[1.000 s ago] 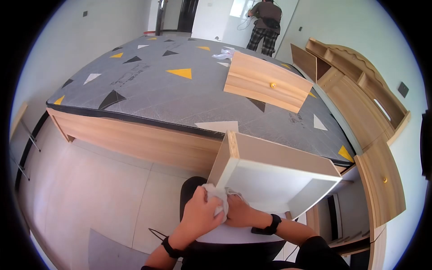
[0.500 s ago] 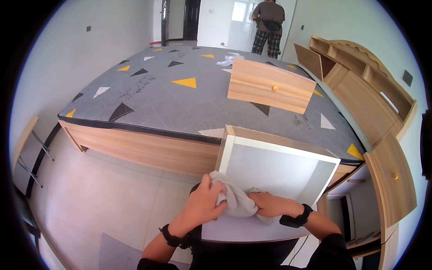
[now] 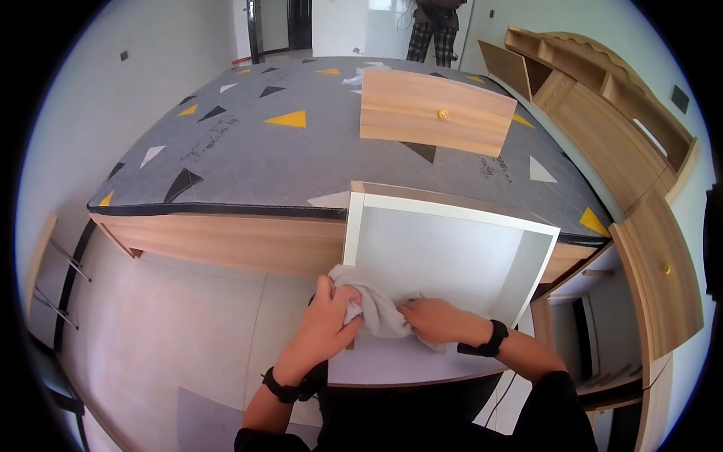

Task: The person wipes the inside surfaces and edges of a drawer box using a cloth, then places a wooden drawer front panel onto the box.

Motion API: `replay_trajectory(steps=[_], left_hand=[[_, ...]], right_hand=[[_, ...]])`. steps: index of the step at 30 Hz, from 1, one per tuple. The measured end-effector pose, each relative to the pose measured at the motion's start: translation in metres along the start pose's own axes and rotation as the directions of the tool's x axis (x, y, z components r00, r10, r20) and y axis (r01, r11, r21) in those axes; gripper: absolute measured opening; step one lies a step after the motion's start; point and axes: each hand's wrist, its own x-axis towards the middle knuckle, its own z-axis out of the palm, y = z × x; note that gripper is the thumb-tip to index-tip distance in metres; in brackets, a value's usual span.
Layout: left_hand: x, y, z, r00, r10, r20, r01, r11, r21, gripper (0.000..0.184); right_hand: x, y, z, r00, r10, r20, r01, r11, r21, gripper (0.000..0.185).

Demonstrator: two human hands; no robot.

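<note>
Grip of the left hand (image 3: 320, 320): fingers closed on one end of a grey cloth (image 3: 378, 305), at the left side of the drawer (image 3: 444, 245). Grip of the right hand (image 3: 444, 322): closed on the cloth farther right. The cloth is bunched within the drawer's near part, its ends partly hidden by the hands. Beyond lies the bed (image 3: 245, 162), carrying a knobbed panel (image 3: 433, 124); whether a box lies behind it cannot be told. Right: a headboard (image 3: 591, 143) with compartments, their contents unclear. Far end: a person (image 3: 432, 41), cut off at the torso.
</note>
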Motion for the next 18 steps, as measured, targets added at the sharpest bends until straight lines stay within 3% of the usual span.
replay_trajectory(steps=[4, 6, 7, 9, 10, 12, 15, 16, 18], left_hand=[[-0.002, 0.000, 0.004, 0.999, -0.034, -0.020, 0.035, 0.999, 0.023, 0.037], [-0.002, -0.001, 0.009, 0.998, -0.056, -0.043, 0.058, 0.998, 0.038, 0.038], [-0.003, -0.001, 0.011, 0.998, -0.055, -0.038, 0.056, 0.998, 0.032, 0.038], [-0.003, 0.000, 0.012, 0.994, -0.099, -0.048, 0.100, 0.995, 0.029, 0.037], [-0.002, 0.001, 0.012, 0.994, -0.089, -0.057, 0.090, 0.996, 0.025, 0.037], [-0.006, 0.002, 0.013, 0.993, -0.092, -0.068, 0.094, 0.995, 0.022, 0.037], [-0.012, -0.001, 0.018, 0.992, -0.078, -0.097, 0.080, 0.996, 0.024, 0.038], [-0.013, 0.000, 0.019, 0.992, -0.078, -0.102, 0.080, 0.996, 0.024, 0.038], [-0.017, 0.005, 0.018, 0.989, -0.128, -0.076, 0.132, 0.989, 0.060, 0.040]], right_hand=[[0.015, -0.014, 0.011, 0.995, -0.097, -0.025, 0.093, 0.988, -0.123, 0.032], [0.021, -0.018, 0.023, 0.958, -0.225, -0.176, 0.189, 0.961, -0.202, 0.027], [0.025, -0.019, 0.024, 0.960, -0.218, -0.173, 0.182, 0.963, -0.200, 0.027], [0.034, -0.019, 0.014, 0.966, -0.198, -0.168, 0.203, 0.979, 0.011, 0.027], [0.038, -0.021, 0.007, 0.966, -0.198, -0.167, 0.200, 0.980, -0.003, 0.027], [0.046, -0.025, -0.007, 0.992, -0.025, 0.126, 0.020, 0.999, 0.038, 0.028], [0.050, -0.028, -0.007, 0.987, -0.023, 0.159, 0.023, 1.000, 0.002, 0.028], [0.049, -0.027, -0.002, 0.987, -0.025, 0.161, 0.026, 1.000, -0.002, 0.028], [0.042, -0.028, 0.010, 0.998, 0.028, -0.059, -0.021, 0.992, 0.123, 0.030]])
